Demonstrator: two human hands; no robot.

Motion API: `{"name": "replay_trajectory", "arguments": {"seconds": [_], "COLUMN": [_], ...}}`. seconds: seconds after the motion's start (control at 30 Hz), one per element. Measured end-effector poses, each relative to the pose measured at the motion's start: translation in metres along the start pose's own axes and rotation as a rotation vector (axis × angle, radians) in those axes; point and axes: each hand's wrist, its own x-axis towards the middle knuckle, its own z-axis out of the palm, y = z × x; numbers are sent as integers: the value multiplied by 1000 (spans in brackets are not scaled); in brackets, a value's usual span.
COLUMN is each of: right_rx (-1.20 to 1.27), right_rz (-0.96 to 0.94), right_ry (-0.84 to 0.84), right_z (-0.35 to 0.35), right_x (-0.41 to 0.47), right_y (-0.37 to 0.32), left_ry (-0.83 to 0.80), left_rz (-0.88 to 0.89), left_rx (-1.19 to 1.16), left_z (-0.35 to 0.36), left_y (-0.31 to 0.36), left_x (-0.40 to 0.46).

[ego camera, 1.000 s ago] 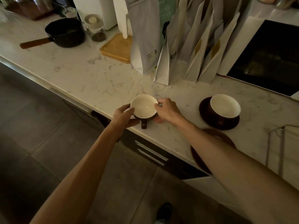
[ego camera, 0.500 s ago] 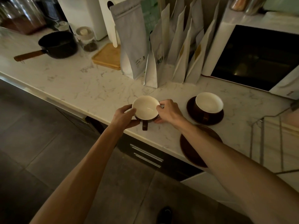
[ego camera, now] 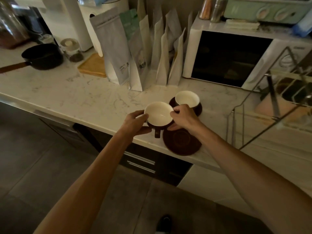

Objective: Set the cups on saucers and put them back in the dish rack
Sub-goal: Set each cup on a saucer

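A brown cup with a white inside point(ego camera: 158, 114) is held between both my hands near the counter's front edge, its handle pointing toward me. My left hand point(ego camera: 136, 121) grips its left side and my right hand point(ego camera: 183, 117) grips its right side. An empty brown saucer point(ego camera: 183, 142) lies just right of and below the cup, partly under my right wrist. Behind it, a second cup point(ego camera: 186, 99) sits on its own brown saucer point(ego camera: 199, 108). The wire dish rack point(ego camera: 263, 105) stands at the right.
Several white and grey pouches point(ego camera: 140, 53) stand at the back of the marble counter point(ego camera: 76, 95). A white microwave point(ego camera: 233, 56) is at the back right. A dark saucepan point(ego camera: 42, 56), a glass jar point(ego camera: 72, 49) and a wooden board point(ego camera: 93, 65) sit to the left.
Both hands have carried the cup to the right, up to the edge of the empty saucer. The view has swung right, showing more of the dish rack.
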Motion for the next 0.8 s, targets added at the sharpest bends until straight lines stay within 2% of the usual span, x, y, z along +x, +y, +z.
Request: {"name": "replay_trajectory", "arguments": {"seconds": [0.4,0.8], "right_rx": [17,-5], "right_rz": [111,163], "right_ry": [88,103], "right_z": [-43,-40], "right_x": [-38,-33], "right_y": [57,71], "left_ry": [-122,-127], "left_rz": [-27,-47], "left_rx": [84,171], "left_z": [67,80], "left_y": [-16,-28], "left_x": [-19,-4]}}
